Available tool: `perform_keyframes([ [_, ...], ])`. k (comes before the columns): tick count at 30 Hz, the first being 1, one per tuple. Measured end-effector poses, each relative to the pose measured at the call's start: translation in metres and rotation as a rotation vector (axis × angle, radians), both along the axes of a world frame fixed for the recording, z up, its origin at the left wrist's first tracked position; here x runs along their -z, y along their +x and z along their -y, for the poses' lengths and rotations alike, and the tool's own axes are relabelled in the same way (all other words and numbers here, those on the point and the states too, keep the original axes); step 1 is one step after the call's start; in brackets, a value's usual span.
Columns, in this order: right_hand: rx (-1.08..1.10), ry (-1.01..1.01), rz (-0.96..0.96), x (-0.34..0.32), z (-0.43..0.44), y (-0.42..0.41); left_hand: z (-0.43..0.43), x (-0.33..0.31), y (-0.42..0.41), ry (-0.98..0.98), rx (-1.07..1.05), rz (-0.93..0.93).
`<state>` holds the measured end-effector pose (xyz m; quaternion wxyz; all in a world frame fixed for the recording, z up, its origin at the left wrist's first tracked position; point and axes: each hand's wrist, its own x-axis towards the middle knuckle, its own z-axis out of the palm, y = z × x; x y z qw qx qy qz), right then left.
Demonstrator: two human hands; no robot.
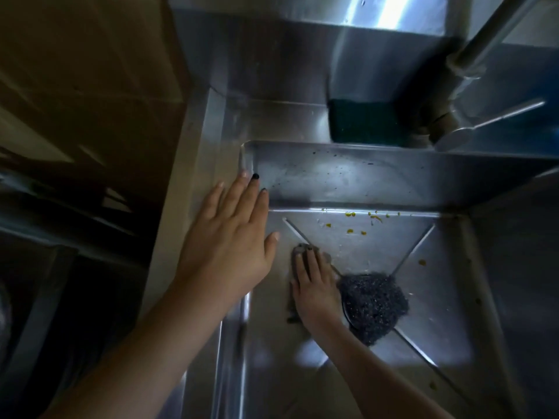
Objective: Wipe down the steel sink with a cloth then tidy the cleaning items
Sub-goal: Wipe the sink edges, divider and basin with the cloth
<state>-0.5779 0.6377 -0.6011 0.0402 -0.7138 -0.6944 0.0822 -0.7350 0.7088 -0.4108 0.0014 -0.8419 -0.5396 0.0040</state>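
Dim light falls on a steel sink seen from above, with a brown panel to its left and a tap over the far right corner. The left hand lies flat on the sink's left rim with its fingers straight, its grip released and holding nothing. It looks placed there to brace the body while leaning in.

Down in the basin, the right hand presses a grey cloth onto the floor, left of the drain. Its fingers lie stretched over the cloth rather than curled round it, so this grip is also released. A flat palm spreads pressure for wiping. Only the cloth's edges show, at the fingertips and beside the wrist.

A wire scourer sits over the drain, just beside the right hand, probably parked where it can drip. A green sponge rests on the back ledge near the tap's base.

Yellow scraps dot the far part of the floor, and dark specks mark the back wall. The wipe therefore seems only partly done. The scourer and sponge are not yet tidied.
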Motion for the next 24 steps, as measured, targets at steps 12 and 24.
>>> perform_keyframes([
  [12, 0.033, 0.091, 0.009, 0.014, -0.062, 0.005, -0.002, 0.003, 0.000, 0.048, -0.004, -0.063],
  [24, 0.019, 0.067, 0.017, 0.014, -0.004, -0.017, -0.001, 0.001, 0.002, 0.056, -0.024, -0.065],
])
